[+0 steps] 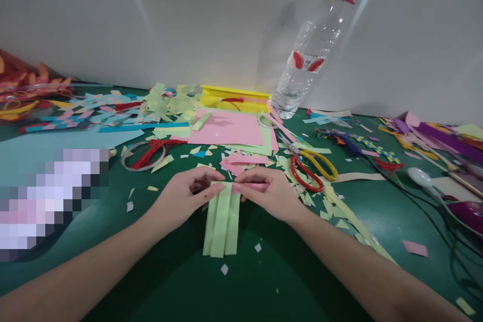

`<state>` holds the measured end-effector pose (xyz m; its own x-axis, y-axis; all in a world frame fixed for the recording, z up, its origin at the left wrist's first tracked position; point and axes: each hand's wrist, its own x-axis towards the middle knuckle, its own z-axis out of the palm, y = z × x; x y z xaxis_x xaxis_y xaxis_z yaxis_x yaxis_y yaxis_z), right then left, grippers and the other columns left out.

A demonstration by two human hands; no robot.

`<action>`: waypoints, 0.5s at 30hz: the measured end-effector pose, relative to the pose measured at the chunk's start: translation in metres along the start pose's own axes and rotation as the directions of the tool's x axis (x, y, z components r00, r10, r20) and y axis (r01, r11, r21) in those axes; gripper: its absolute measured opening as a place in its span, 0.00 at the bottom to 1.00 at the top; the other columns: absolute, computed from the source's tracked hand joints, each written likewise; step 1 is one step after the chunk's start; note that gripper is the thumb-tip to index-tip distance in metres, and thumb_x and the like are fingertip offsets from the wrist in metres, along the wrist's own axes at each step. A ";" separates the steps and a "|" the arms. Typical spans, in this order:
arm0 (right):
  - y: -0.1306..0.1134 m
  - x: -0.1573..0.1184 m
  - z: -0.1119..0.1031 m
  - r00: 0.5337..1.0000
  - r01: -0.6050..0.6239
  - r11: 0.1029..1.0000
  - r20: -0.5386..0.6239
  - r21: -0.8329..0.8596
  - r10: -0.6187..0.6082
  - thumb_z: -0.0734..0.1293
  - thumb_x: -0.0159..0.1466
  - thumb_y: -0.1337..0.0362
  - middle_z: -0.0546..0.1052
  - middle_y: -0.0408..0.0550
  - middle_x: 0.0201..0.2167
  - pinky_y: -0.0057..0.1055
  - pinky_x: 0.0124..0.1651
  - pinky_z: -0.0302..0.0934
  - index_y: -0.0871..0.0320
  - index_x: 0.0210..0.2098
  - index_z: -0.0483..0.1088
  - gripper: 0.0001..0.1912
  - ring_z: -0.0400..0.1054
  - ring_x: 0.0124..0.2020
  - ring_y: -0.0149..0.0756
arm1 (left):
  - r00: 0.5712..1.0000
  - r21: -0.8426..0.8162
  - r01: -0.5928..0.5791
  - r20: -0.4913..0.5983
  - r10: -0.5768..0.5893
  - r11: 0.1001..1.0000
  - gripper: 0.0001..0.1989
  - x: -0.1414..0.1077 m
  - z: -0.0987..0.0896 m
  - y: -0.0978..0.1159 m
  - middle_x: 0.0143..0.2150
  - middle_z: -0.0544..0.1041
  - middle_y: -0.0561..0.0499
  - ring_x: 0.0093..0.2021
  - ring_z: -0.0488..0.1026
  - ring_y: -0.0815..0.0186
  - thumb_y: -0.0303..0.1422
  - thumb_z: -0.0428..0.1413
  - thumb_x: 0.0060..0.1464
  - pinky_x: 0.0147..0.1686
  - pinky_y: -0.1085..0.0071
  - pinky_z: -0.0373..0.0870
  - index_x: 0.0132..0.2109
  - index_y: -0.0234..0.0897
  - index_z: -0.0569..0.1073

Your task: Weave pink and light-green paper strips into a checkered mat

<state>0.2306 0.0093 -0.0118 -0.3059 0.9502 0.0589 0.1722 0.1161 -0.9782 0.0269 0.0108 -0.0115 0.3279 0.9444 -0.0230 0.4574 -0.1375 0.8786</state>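
Several light green paper strips (223,226) hang side by side toward me, their top ends between my two hands. My left hand (192,191) pinches the upper left of these strips with thumb and fingers. A folded pink paper strip (254,187) runs sideways in my right hand (277,193), whose thumb and fingers close on it at the strips' upper right. The inner end of the pink strip meets the green ones; how they interlace there is partly hidden by my fingertips. Just beyond my hands lie more pink paper strips (247,159).
Scissors (309,166) with red and yellow handles lie beyond my right hand among paper scraps. Pink paper sheets (226,128) lie at the back. A water bottle (307,55) leans on the wall. Left are a tape ring (128,158) and a red tassel (153,153); right, a black cable (407,186).
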 end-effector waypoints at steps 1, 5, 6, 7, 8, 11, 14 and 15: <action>0.000 0.000 0.000 1.000 0.002 1.000 -0.001 -0.004 -0.002 0.71 0.54 0.59 0.77 0.44 0.30 0.28 0.32 0.72 0.58 0.31 0.75 0.09 0.72 0.23 0.28 | 1.000 0.000 -0.001 0.004 0.001 1.000 0.17 0.000 0.000 0.000 0.36 0.78 0.49 0.34 0.75 0.60 0.47 0.54 0.53 0.30 0.68 0.72 0.40 0.39 0.74; -0.001 -0.001 0.001 1.000 0.013 1.000 0.004 -0.005 -0.013 0.71 0.54 0.61 0.77 0.44 0.30 0.28 0.31 0.71 0.57 0.31 0.75 0.07 0.72 0.23 0.28 | 1.000 -0.016 0.005 0.020 -0.004 1.000 0.17 0.000 0.000 0.001 0.38 0.79 0.49 0.35 0.76 0.60 0.47 0.55 0.52 0.30 0.68 0.73 0.43 0.41 0.75; -0.001 -0.002 0.001 1.000 0.019 1.000 0.010 -0.005 -0.019 0.71 0.54 0.61 0.77 0.44 0.30 0.28 0.31 0.71 0.57 0.31 0.75 0.07 0.72 0.23 0.28 | 1.000 -0.021 0.005 0.021 -0.004 1.000 0.18 0.000 0.001 0.002 0.39 0.80 0.49 0.35 0.76 0.60 0.47 0.55 0.51 0.31 0.68 0.73 0.43 0.41 0.75; -0.001 -0.002 0.001 1.000 0.025 1.000 0.014 -0.007 -0.025 0.71 0.54 0.61 0.77 0.43 0.29 0.28 0.31 0.71 0.57 0.31 0.76 0.07 0.72 0.23 0.28 | 1.000 -0.025 0.006 0.023 -0.005 1.000 0.17 0.000 0.001 0.002 0.38 0.80 0.49 0.35 0.76 0.60 0.47 0.56 0.51 0.31 0.68 0.73 0.43 0.41 0.76; -0.001 -0.002 0.001 0.999 0.032 0.999 0.018 -0.013 -0.032 0.71 0.55 0.61 0.77 0.43 0.29 0.28 0.31 0.71 0.57 0.31 0.76 0.07 0.72 0.23 0.28 | 1.000 -0.029 0.008 0.022 -0.007 1.000 0.17 -0.001 0.001 0.002 0.38 0.80 0.49 0.34 0.76 0.60 0.47 0.57 0.50 0.30 0.68 0.73 0.41 0.41 0.76; -0.002 -0.002 0.000 0.998 0.050 0.998 0.031 -0.036 -0.049 0.71 0.55 0.61 0.77 0.43 0.28 0.27 0.31 0.70 0.57 0.31 0.76 0.06 0.72 0.22 0.28 | 1.000 -0.036 0.014 0.019 -0.013 0.999 0.15 -0.001 0.002 0.002 0.34 0.80 0.50 0.31 0.76 0.60 0.46 0.58 0.49 0.30 0.69 0.73 0.36 0.42 0.78; -0.002 -0.002 0.000 0.999 0.036 0.999 0.040 -0.038 -0.035 0.71 0.55 0.61 0.77 0.43 0.28 0.28 0.30 0.70 0.56 0.32 0.77 0.07 0.71 0.23 0.28 | 1.000 -0.045 0.010 0.005 -0.010 0.999 0.13 -0.001 0.002 0.002 0.32 0.80 0.52 0.31 0.76 0.62 0.45 0.58 0.49 0.30 0.70 0.72 0.34 0.42 0.79; -0.001 -0.002 0.000 0.999 0.021 0.999 0.037 -0.028 -0.020 0.71 0.55 0.60 0.78 0.44 0.30 0.28 0.30 0.70 0.56 0.33 0.77 0.08 0.72 0.23 0.28 | 1.000 -0.045 0.007 -0.003 -0.007 0.999 0.13 -0.001 0.001 0.002 0.32 0.80 0.52 0.31 0.76 0.62 0.45 0.58 0.49 0.30 0.71 0.72 0.34 0.42 0.79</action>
<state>0.2314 0.0072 -0.0109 -0.3436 0.9365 0.0707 0.1919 0.1437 -0.9708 0.0289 0.0093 -0.0102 0.3224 0.9462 -0.0278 0.4218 -0.1173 0.8991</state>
